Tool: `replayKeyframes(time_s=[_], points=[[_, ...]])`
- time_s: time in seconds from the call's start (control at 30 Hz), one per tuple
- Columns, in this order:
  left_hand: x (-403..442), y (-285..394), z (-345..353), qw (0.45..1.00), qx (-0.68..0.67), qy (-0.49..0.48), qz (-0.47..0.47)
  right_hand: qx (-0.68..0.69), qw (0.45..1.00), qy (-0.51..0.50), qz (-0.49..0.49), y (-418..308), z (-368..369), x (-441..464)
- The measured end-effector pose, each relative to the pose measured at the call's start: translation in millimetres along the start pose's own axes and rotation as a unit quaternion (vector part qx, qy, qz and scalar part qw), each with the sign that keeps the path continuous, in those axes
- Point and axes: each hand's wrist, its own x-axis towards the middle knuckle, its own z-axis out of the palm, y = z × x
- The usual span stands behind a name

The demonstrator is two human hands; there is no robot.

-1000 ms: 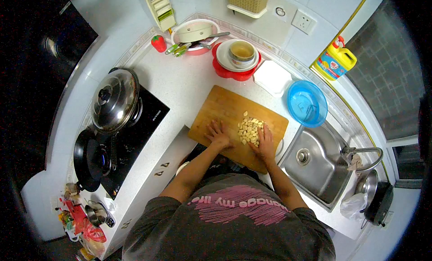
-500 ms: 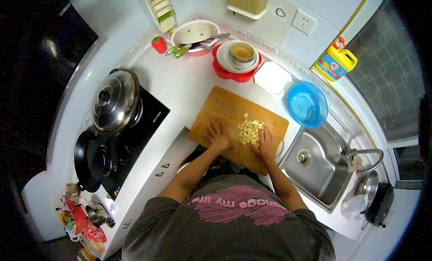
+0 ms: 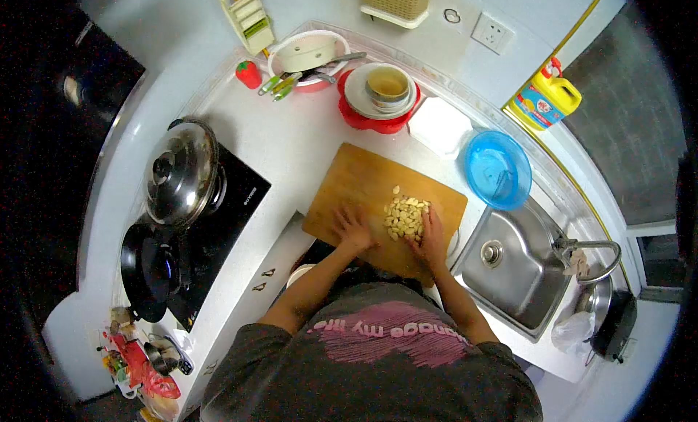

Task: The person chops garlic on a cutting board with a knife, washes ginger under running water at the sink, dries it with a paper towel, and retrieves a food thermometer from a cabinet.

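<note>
The right hand [image 3: 432, 240] is curling its fingers slightly more than a moment ago, when they were lying flatter; its thumb is standing apart from them. Whether its fingertips are touching a clove, I cannot tell. The cloves [image 3: 404, 217] are lying just beside those fingers, to their left, in much the same heap, so the work on them seems to be advancing only slightly. The left hand [image 3: 352, 231] is resting spread on the board [image 3: 349, 171], blurring a little.

The board is lying under both hands, on a white counter [image 3: 291, 145]. Left of the left hand, well apart, the stove [image 3: 240, 193] is bearing a lidded pot [image 3: 178, 174] and a black pan [image 3: 142, 276]. Beyond both hands, a bowl [image 3: 387, 84] is sitting on stacked dishes. Right of the right hand, a sink [image 3: 502, 298] is lying near, with a blue basin [image 3: 498, 160] standing beyond it.
</note>
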Motion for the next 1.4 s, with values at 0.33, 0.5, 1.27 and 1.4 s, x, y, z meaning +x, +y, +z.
replayKeyframes(time_s=[0.33, 0.5, 1.27, 1.4], points=[[18, -13, -44, 0.998, -0.064, -0.008, 0.027, 0.095, 0.994, 0.022, 0.047, 0, 3, 7], [69, -68, -155, 0.826, -0.543, 0.144, 0.037, 0.149, 0.981, 0.075, 0.104, -1, -1, 11], [203, -152, -343, 0.537, -0.835, 0.122, -0.019, 0.109, 0.965, 0.142, 0.192, 3, -57, -16], [221, -163, -359, 0.535, -0.843, 0.055, -0.02, 0.13, 0.956, 0.162, 0.209, 1, -60, -23]])
